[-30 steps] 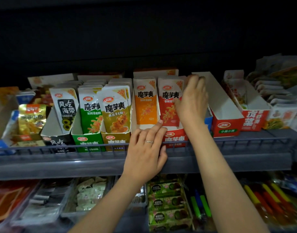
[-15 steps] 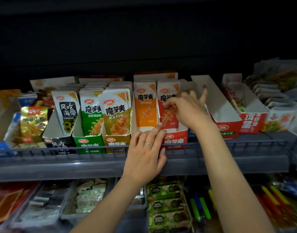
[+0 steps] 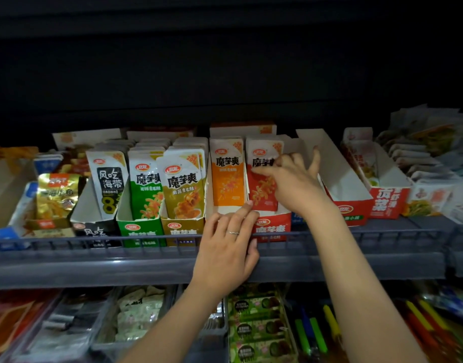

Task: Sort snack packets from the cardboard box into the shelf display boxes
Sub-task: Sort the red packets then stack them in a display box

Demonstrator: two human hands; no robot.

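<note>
A grey wire rail (image 3: 68,243) fronts the shelf (image 3: 94,271). Below, at six o'clock, sits a green carton (image 3: 259,326) of packs, with coloured tubes (image 3: 315,334) at its three o'clock and clear trays (image 3: 68,331) at nine.

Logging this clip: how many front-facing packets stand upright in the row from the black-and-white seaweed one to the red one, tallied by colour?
black-and-white packet: 1
green packet: 1
olive-brown packet: 1
orange packet: 1
red packet: 1, with the right hand gripping it
Total: 5

Two bare forearms without sleeves, thin silver ring (image 3: 233,233) on left hand (image 3: 226,254)
</note>
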